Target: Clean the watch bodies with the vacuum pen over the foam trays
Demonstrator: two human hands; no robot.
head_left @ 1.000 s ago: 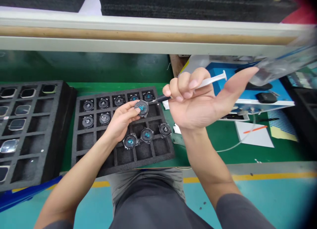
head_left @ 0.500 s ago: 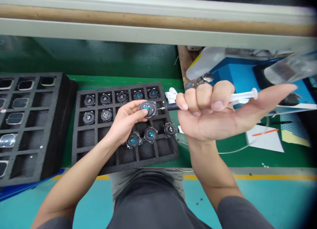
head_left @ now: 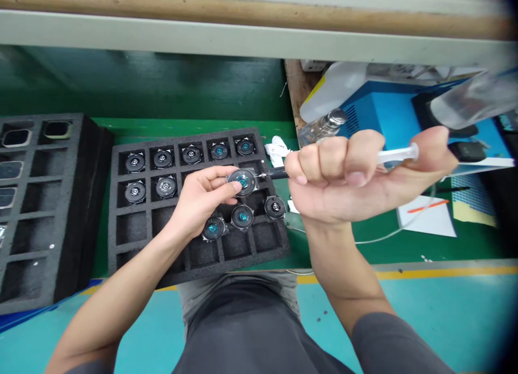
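Observation:
My left hand (head_left: 198,201) grips a round black module with a teal centre (head_left: 244,182), its thumb resting on the face. My right hand (head_left: 340,179) is closed around a slim syringe (head_left: 399,154) with a black tip and a fine needle (head_left: 262,175). The needle's point reaches the module's edge. Several matching modules (head_left: 243,217) sit in the compartments of a black foam tray (head_left: 113,223) under my left hand. The right hand's fingers hide the syringe's middle.
A second foam tray (head_left: 48,212) holding dark square parts lies to the left. Beyond my right hand stand a glass bottle (head_left: 324,127), a white bottle (head_left: 334,90) and a blue machine (head_left: 384,109). White paper (head_left: 424,215) with an orange pen lies right.
My right thumb has curled in toward the syringe, and the fingers sit tighter around it. The view has shifted slightly, while the module and needle stay together.

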